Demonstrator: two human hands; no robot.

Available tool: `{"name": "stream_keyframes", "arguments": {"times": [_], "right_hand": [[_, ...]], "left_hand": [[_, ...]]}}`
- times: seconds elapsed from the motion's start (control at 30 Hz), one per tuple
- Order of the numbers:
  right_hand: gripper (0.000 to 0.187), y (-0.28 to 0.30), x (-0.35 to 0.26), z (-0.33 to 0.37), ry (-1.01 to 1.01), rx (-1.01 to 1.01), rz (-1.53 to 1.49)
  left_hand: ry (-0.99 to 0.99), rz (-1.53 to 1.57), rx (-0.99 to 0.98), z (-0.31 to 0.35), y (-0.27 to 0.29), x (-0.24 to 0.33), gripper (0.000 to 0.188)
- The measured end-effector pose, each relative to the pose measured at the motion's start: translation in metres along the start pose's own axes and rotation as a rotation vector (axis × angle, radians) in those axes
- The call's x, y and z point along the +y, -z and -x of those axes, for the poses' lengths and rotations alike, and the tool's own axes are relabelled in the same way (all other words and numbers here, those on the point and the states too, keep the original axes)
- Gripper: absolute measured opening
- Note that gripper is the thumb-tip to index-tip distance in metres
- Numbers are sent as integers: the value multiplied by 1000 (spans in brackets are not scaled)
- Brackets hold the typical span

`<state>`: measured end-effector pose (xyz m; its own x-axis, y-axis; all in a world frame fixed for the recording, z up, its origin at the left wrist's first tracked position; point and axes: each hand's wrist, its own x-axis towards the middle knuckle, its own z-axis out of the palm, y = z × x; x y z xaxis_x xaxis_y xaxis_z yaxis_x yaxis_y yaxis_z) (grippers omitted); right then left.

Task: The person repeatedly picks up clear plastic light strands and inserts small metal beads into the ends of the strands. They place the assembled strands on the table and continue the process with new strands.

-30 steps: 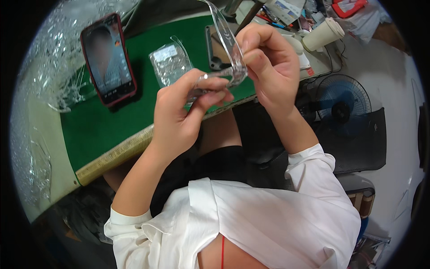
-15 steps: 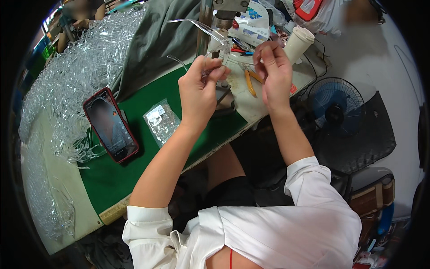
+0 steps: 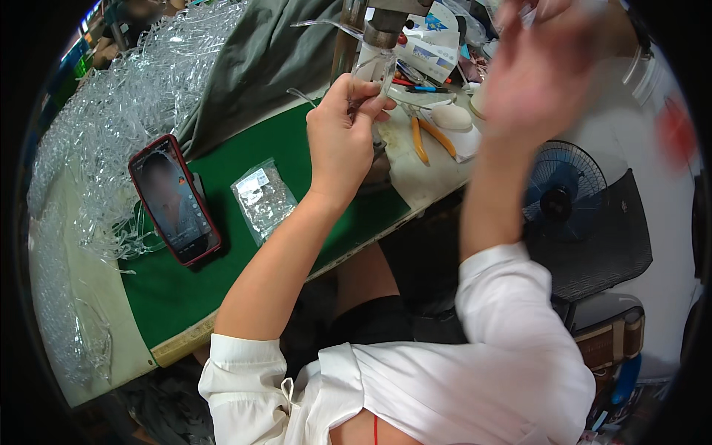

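My left hand (image 3: 343,141) pinches a clear plastic eyeglass frame (image 3: 386,73) by its rim, just below the metal spindle (image 3: 384,31) of a bench machine. One temple arm of the frame points off to the left. Whether the frame touches the spindle I cannot tell. My right hand (image 3: 545,81) is raised at the upper right, large and smeared by motion. Its fingers are too blurred to read, and anything in them cannot be made out. Orange-handled pliers (image 3: 421,141) lie on the bench between my two hands, beside a white rounded object (image 3: 451,116).
A phone (image 3: 176,200) in a red case and a clear bag of small parts (image 3: 263,199) lie on the green mat (image 3: 159,297). Clear plastic frames (image 3: 111,148) heap up at the left, beside a grey cloth (image 3: 259,59). A fan (image 3: 556,196) stands at the right.
My right hand has swept up and right, away from the eyeglass frame, and now covers most of the pale cup. My left hand has shifted slightly right with the frame, nearer the spindle.
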<state>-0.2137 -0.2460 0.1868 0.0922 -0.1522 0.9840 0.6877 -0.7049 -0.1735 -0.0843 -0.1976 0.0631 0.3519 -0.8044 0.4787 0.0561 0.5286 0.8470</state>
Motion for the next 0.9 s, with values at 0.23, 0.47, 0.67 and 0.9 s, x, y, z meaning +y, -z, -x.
{"name": "stream_keyframes", "arguments": {"times": [0.23,0.47,0.67,0.9], "right_hand": [[27,-12,-16,-29,-64,155,266],[15,-47,-20,100,-961,-38,500],[53,-98,-23,199,-589,-839,806],[43,-86,-27,202,-505,-868,724]], "left_hand": [[20,-31,-97,-3,8,8,5],[50,-89,-247,65,81,90,73],[-302,-1013,-264,141,169,159,53],[-168,-548,580,205,247,169,63]]}}
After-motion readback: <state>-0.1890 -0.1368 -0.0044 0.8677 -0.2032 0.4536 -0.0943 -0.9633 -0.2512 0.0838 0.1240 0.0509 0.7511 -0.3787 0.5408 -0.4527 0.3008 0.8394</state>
